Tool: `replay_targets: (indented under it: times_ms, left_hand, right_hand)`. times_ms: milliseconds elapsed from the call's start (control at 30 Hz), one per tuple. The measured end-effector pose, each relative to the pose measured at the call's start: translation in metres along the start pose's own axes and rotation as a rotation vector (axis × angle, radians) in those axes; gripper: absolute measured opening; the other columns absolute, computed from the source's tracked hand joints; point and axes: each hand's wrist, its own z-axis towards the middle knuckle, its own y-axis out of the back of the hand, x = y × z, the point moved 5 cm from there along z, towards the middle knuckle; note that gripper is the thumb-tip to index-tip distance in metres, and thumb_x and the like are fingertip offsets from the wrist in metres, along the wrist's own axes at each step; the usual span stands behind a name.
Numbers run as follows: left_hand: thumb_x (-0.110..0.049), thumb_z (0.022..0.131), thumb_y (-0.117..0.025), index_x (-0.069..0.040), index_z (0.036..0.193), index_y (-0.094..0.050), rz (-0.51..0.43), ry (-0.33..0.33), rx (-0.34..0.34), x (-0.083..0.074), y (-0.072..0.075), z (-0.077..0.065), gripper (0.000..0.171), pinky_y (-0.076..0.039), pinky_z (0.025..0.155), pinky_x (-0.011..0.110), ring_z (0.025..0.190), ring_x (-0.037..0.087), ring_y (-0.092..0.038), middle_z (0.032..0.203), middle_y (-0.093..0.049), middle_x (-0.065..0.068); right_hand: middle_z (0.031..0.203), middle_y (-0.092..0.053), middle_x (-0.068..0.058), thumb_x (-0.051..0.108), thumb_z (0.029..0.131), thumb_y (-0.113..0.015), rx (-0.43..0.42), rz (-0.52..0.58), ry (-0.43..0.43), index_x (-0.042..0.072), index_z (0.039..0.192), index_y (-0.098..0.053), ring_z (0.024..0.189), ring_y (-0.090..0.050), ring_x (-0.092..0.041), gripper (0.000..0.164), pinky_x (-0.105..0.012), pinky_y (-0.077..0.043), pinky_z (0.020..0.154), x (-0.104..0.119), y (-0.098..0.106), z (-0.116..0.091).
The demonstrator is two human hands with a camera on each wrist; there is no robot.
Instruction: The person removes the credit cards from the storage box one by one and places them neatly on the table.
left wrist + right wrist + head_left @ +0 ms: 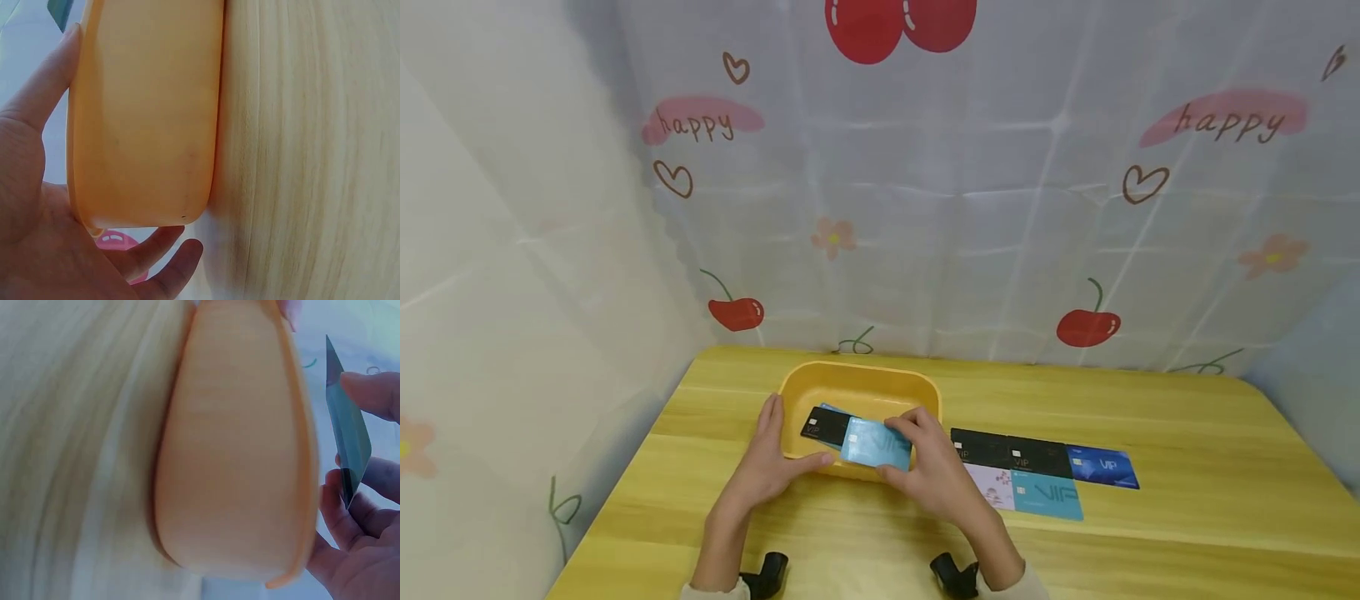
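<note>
A yellow plastic basin [863, 369] stands on the table with several cards inside, a black VIP card [826, 427] on top of them. My left hand [765, 467] rests at the basin's left end. Its fingers lie along the side and its thumb reaches along the front rim; the left wrist view shows these fingers [178, 265] spread at the end wall. My right hand [936, 471] pinches a light blue card [872, 446] by its right edge, over the basin's front rim. From the side, in the right wrist view, the card appears tilted, between thumb and fingers.
Right of the basin, cards lie edge to edge in two rows: two black cards [1039, 457] and a dark blue card [1103, 467] behind, a pink floral card [990, 487] and a teal card [1047, 495] in front. A printed curtain [955, 208] hangs behind the table.
</note>
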Motion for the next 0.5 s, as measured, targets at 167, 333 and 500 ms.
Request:
replay_targets:
  times_ms: [167, 333, 500]
  left_hand:
    - [-0.05, 0.077, -0.082, 0.001, 0.156, 0.003, 0.004, 0.003, 0.003, 0.001, 0.0, 0.0, 0.127, -0.016, 0.114, 0.056, 0.147, 0.04, -0.007, 0.163, 0.008, 0.019]
    - [-0.05, 0.077, -0.082, 0.001, 0.156, 0.004, 0.01, 0.006, 0.007, 0.002, 0.001, 0.0, 0.127, -0.015, 0.114, 0.056, 0.147, 0.04, -0.007, 0.163, 0.008, 0.019]
    - [-0.049, 0.078, -0.081, 0.0, 0.156, 0.004, 0.009, 0.003, 0.013, 0.002, 0.001, -0.001, 0.126, -0.016, 0.114, 0.057, 0.147, 0.04, -0.005, 0.163, 0.009, 0.019]
  right_hand:
    - [0.111, -0.053, 0.003, 0.018, 0.079, -0.084, 0.01, -0.023, -0.002, 0.006, 0.123, -0.066, 0.097, -0.049, -0.015, 0.049, -0.035, -0.046, 0.08, 0.002, 0.006, -0.005]
    - [0.112, -0.054, 0.004, 0.02, 0.08, -0.084, 0.036, -0.021, -0.018, 0.007, 0.124, -0.066, 0.097, -0.05, -0.014, 0.049, -0.035, -0.047, 0.081, 0.002, 0.016, -0.011]
    - [0.114, -0.053, 0.006, 0.022, 0.082, -0.083, 0.049, -0.051, -0.05, 0.01, 0.126, -0.065, 0.1, -0.05, -0.012, 0.049, -0.036, -0.048, 0.083, 0.003, 0.027, -0.019]
